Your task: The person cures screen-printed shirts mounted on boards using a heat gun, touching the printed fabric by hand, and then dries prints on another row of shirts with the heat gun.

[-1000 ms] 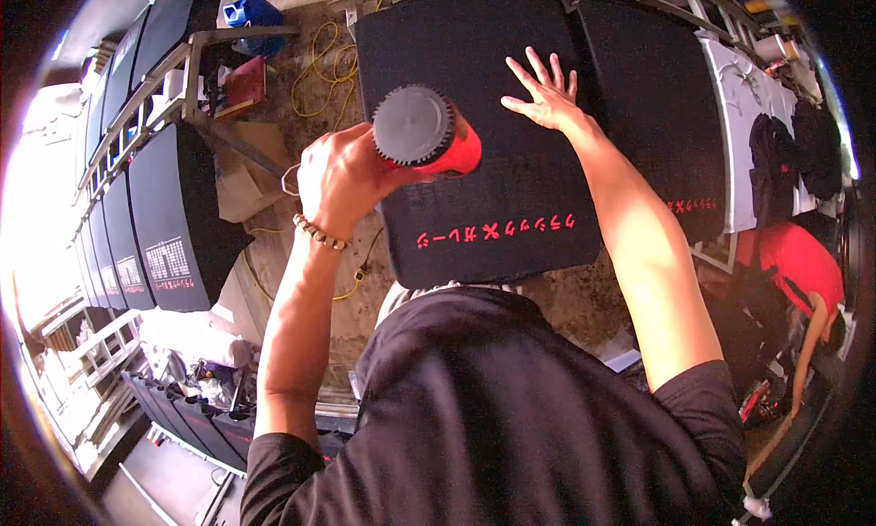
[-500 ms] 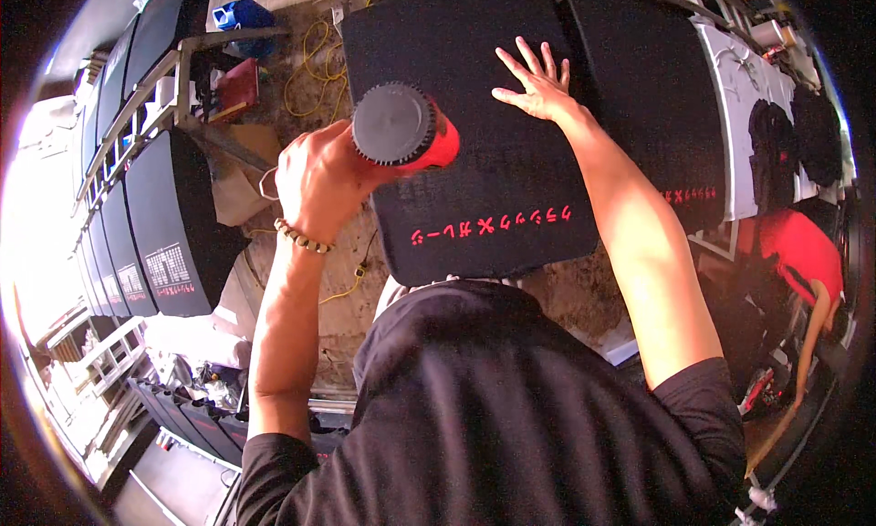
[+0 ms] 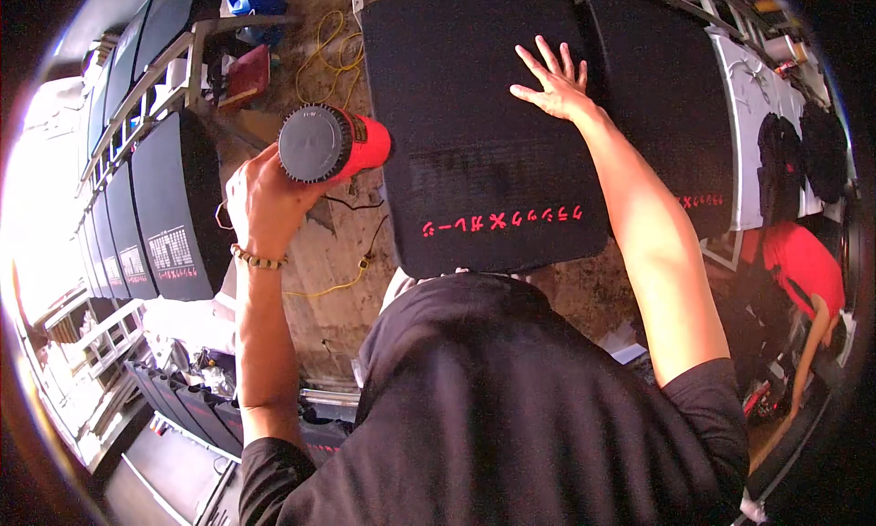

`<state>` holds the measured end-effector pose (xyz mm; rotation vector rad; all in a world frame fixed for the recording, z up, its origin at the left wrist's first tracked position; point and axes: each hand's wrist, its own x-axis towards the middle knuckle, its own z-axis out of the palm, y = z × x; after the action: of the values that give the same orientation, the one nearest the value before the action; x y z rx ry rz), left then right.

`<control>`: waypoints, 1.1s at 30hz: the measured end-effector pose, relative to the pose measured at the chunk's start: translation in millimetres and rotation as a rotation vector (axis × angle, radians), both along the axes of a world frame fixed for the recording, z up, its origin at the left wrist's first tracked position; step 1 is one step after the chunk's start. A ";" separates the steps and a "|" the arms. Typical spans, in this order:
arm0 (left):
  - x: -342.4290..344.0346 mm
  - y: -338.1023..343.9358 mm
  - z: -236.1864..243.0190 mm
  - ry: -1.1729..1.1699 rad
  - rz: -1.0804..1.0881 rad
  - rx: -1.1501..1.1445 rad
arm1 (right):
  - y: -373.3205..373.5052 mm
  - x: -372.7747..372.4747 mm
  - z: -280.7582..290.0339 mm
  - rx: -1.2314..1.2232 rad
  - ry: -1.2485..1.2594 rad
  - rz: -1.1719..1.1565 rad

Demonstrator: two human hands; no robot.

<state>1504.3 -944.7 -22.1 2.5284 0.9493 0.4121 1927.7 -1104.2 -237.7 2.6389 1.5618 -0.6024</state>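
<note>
My left hand [image 3: 266,196] is closed round the grip of a red heat gun [image 3: 367,150] with a round black ribbed rear end. I hold it at the left edge of a black shirt [image 3: 474,79] stretched over a flat board. Red lettering runs along the shirt's near end, with a faint dark block of print beyond it. My right hand [image 3: 555,86] is open, its fingers spread over the far right part of the shirt; whether the palm touches the cloth I cannot tell. A black cord [image 3: 354,204] shows below the heat gun.
Another black shirt on a board [image 3: 648,97] adjoins on the right, then a white shirt [image 3: 753,93]. Printed black shirts [image 3: 164,207] line a rack at left. A yellow cable [image 3: 315,56] and blue container [image 3: 257,1] lie beyond. A person in red [image 3: 803,261] bends at right.
The heat gun has swung left, from over the shirt to its left edge, in my left hand. My right hand stays spread over the same part of the shirt. The view has shifted slightly.
</note>
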 end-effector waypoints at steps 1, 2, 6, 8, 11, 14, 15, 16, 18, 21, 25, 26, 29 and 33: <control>-1.3 1.0 1.1 0.004 0.004 -0.002 | 0.4 -0.3 -1.3 -0.002 0.006 -0.001; -0.8 2.2 4.9 0.006 -0.071 0.051 | -0.1 0.3 -1.6 0.000 0.009 -0.003; 5.7 -7.9 3.9 0.011 -0.067 0.072 | -2.2 2.1 -2.1 0.006 0.015 -0.012; 9.1 -10.5 0.9 0.014 -0.024 0.056 | -0.9 2.3 -2.8 0.010 0.014 -0.005; 21.6 -16.1 4.8 -0.025 -0.119 0.100 | 0.6 2.6 -5.4 0.010 0.012 -0.004; 29.1 -24.0 1.6 -0.044 -0.074 0.045 | -0.8 3.5 -6.6 0.020 0.000 -0.009; 29.9 -24.1 4.5 -0.032 -0.091 0.022 | -0.9 3.4 -5.7 0.019 -0.002 -0.004; 28.0 -23.0 4.8 -0.031 -0.092 0.022 | -0.9 3.0 -4.8 0.018 -0.004 0.000; 22.0 -20.0 6.5 0.112 -0.159 0.075 | -0.2 2.4 -4.2 0.023 -0.002 0.003; 16.1 -30.8 12.2 0.100 -0.077 0.052 | -0.1 2.4 -4.7 0.028 -0.001 0.002; 2.0 -28.3 17.1 0.143 -0.082 0.008 | -2.5 4.2 -7.6 0.054 -0.008 0.013; 1.5 -29.3 19.7 0.144 -0.082 0.008 | -2.7 4.7 -9.4 0.054 -0.006 0.012; 0.5 -32.3 23.4 0.179 -0.035 0.066 | -3.5 5.4 -12.2 0.053 -0.031 0.012; -1.1 -30.1 18.7 0.153 -0.029 0.047 | -3.1 5.2 -11.0 0.051 -0.035 0.013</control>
<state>1503.2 -974.9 -3.4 2.6442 0.9665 0.2376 1932.8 -1107.4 -248.7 2.6577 1.6052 -0.5202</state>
